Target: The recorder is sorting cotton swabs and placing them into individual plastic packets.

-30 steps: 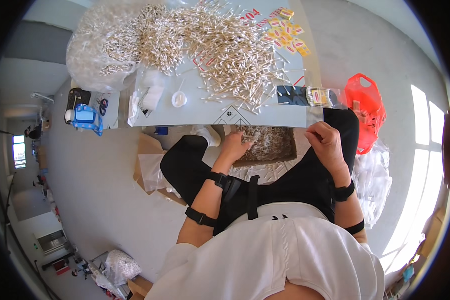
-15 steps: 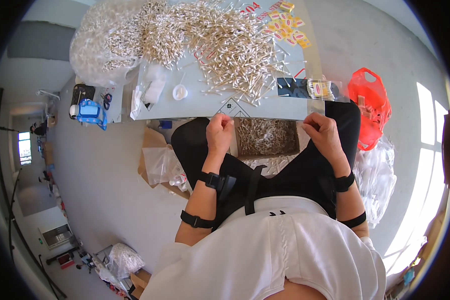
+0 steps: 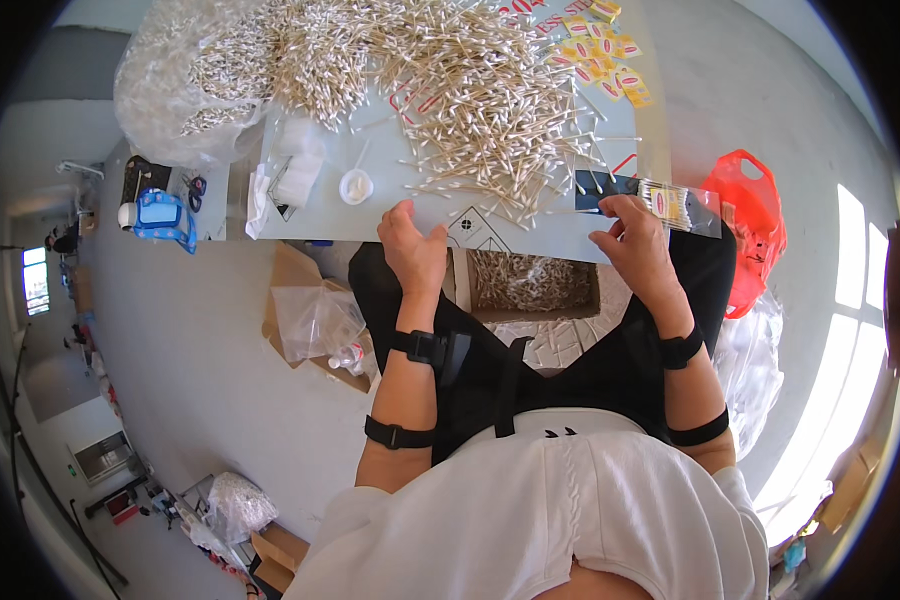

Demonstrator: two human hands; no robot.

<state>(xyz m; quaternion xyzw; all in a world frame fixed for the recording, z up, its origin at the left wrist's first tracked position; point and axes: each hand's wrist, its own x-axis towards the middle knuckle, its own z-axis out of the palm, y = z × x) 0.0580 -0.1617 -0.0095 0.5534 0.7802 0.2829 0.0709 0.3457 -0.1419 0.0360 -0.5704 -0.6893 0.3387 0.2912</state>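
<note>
At the table's front edge, my left hand point(image 3: 412, 250) is open, thumb apart from the fingers, nothing visible in it. It is nearest to a small white round cup point(image 3: 356, 186) holding a whitish substance. My right hand point(image 3: 638, 245) is over the right part of that edge, fingers bent and thumb apart, with no object showing between them. Just beyond its fingertips lie a dark flat pad point(image 3: 592, 190) and a clear packet of cotton swabs point(image 3: 666, 204) with a yellow label. A large heap of loose cotton swabs point(image 3: 500, 130) covers the middle of the table point(image 3: 540, 240).
A clear bag of swabs point(image 3: 170, 100) stands at the far left, yellow labels point(image 3: 610, 60) at the far right. Below the edge, between my legs, is a carton of swabs point(image 3: 530, 285). A red plastic bag point(image 3: 755, 230) hangs right; an opened carton point(image 3: 290, 310) is left.
Both hands have parted from their pinched poses. My left hand has moved left and slightly up toward the cup; my right has risen to the table's edge near the pad. The view has shifted slightly.
</note>
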